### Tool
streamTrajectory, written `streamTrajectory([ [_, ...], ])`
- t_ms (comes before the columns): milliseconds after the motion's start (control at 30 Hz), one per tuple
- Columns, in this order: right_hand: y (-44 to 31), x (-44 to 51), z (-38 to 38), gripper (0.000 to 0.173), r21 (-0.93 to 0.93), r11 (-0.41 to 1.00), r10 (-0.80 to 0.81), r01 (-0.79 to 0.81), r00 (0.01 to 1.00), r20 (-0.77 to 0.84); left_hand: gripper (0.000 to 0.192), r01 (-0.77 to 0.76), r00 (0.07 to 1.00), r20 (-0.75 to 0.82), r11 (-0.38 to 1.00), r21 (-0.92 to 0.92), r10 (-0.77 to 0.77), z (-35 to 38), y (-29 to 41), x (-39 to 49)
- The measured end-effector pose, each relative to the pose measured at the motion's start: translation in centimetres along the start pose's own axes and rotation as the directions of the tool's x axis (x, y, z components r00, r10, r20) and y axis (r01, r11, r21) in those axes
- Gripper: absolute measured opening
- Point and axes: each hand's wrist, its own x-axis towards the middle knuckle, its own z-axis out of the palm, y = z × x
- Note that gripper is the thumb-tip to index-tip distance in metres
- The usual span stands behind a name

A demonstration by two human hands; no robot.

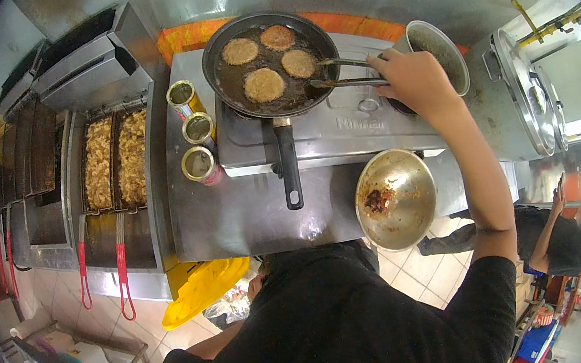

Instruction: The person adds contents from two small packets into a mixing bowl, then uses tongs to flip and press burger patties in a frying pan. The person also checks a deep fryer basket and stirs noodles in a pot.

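Observation:
In my right hand (411, 77) is a pair of metal tongs (352, 83), its arms apart, reaching over the right rim of a black frying pan (282, 112). One tong tip is at the right-hand patty (299, 64); whether it touches cannot be told. Several browned patties, among them one near the front (264, 85), lie in oil in the pan, which sits on a steel gas stove (286, 151). The pan's black handle (290, 168) points towards me. My left hand (254, 286) hangs low beside my body, mostly hidden; what it holds, if anything, cannot be seen.
Three opened cans (198, 127) stand left of the stove. Farther left, a deep fryer (164, 225) holds baskets of fried food (131, 158). A stained metal bowl (409, 204) rests at the counter's front edge. A pot (465, 67) and large lidded pots (523, 90) stand right. Another person (557, 240) is at right.

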Motion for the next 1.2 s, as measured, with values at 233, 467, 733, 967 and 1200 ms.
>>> streamTrajectory([
  [233, -1.3, -1.5, 2.2, 0.047, 0.043, 0.980, 0.197, -0.194, 0.976, -0.095, 0.030, 0.012, 1.000, -0.008, 1.000, 0.000, -0.012, 0.1, 0.2, 0.6],
  [467, -4.6, -0.7, 7.6, 0.048, -0.053, 0.982, 0.175, -0.183, 0.977, -0.122, 0.030, 0.020, 1.000, -0.005, 1.000, 0.017, -0.020, -0.4, 1.0, 0.2],
  [733, -5.1, -0.7, 9.0, 0.043, -0.260, 0.955, 0.116, -0.144, 0.986, -0.120, 0.030, 0.013, 1.000, -0.025, 0.999, 0.033, -0.012, -0.8, 2.2, -0.7],
  [967, -5.4, -0.8, 7.7, 0.042, -0.090, 0.978, 0.177, -0.190, 0.974, -0.143, 0.029, 0.065, 0.997, -0.044, 0.998, 0.022, -0.064, -0.7, 3.7, -1.8],
  [1200, -6.3, -0.6, 8.2, 0.040, -0.247, 0.967, 0.035, -0.070, 0.989, -0.147, 0.025, -0.031, 0.977, -0.209, 0.999, 0.045, 0.040, -0.1, 4.0, -2.8],
])
